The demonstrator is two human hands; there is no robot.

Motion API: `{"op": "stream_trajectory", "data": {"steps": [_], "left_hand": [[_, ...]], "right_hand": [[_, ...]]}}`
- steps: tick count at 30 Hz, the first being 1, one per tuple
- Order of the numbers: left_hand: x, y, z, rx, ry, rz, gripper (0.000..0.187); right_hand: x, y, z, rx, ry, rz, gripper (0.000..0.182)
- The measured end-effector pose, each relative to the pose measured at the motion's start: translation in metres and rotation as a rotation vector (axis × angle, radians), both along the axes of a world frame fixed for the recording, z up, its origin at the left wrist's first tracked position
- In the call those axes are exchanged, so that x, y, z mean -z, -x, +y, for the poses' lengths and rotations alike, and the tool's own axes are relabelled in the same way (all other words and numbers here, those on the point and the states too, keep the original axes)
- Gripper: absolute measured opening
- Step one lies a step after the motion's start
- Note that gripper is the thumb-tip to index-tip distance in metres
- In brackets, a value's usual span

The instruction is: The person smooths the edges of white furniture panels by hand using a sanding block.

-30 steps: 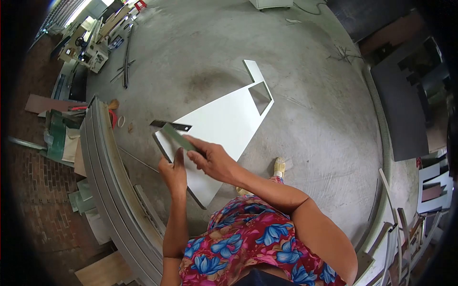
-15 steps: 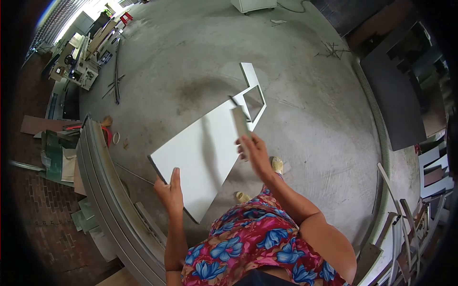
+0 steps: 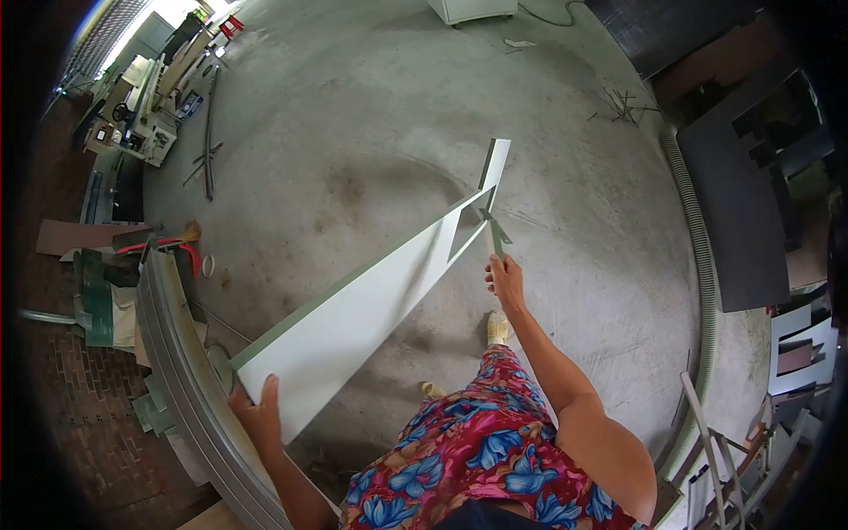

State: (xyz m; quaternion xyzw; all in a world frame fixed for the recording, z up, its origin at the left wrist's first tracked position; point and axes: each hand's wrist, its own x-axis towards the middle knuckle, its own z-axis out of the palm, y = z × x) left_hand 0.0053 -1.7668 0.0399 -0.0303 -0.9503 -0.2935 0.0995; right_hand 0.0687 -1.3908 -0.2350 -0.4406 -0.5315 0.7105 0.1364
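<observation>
A long white panel (image 3: 353,318) with a rectangular cutout and a narrow arm at its far end slants up across the middle of the view, tilted so that its greenish-grey long edge shows. My left hand (image 3: 257,408) grips its near-left corner, thumb on the white face. My right hand (image 3: 505,281) is wrapped round a flat greenish strip-like tool (image 3: 497,237) with a dark piece at its top. That tool is beside the panel's cutout end; whether it touches the panel I cannot tell.
Grey metal rails (image 3: 168,327) curve along the left, near a red-handled item (image 3: 193,256). A ribbed hose (image 3: 704,265) and a dark board (image 3: 729,221) lie on the right. Metal frames stand at the lower right, a machine (image 3: 141,124) at the upper left. Concrete floor surrounds the panel.
The panel has tilted up onto its edge, its near end shifting left and down with my left hand. My right hand has moved right with the tool.
</observation>
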Motion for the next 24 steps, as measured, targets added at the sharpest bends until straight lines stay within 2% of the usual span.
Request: {"op": "stream_trajectory", "data": {"steps": [1,2,5,6,9,12,18,19,20,24], "left_hand": [[-0.005,0.003,0.008,-0.073,0.050,0.008,0.027],[-0.002,0.010,0.009,-0.113,-0.067,-0.025,0.030],[0.006,0.026,0.004,-0.215,-0.195,0.036,0.037],[0.006,0.028,0.007,-0.281,-0.264,-0.005,0.047],[0.031,0.039,-0.015,-0.227,-0.289,0.209,0.049],[0.031,0.049,-0.026,-0.075,-0.307,0.244,0.041],[0.002,0.082,0.007,0.012,-0.185,0.173,0.029],[-0.003,0.093,0.013,0.022,-0.178,0.193,0.030],[-0.005,0.103,0.019,0.030,-0.171,0.210,0.031],[-0.005,0.134,0.021,0.058,-0.184,0.245,0.036]], "right_hand": [[0.002,0.006,0.006,-0.018,-0.018,-0.011,0.027],[0.005,0.013,0.011,-0.037,-0.036,-0.020,0.027],[0.014,0.032,0.029,-0.092,-0.036,-0.036,0.029],[0.018,0.036,0.035,-0.107,-0.037,-0.045,0.030],[0.020,0.041,0.048,-0.102,-0.044,-0.058,0.030],[0.031,0.041,0.057,-0.070,-0.053,-0.063,0.031],[0.066,0.022,0.066,0.036,-0.180,-0.168,0.034],[0.070,0.021,0.068,0.050,-0.213,-0.184,0.035],[0.073,0.018,0.070,0.041,-0.265,-0.224,0.027],[0.088,0.010,0.084,0.094,-0.277,-0.233,0.034]]}}
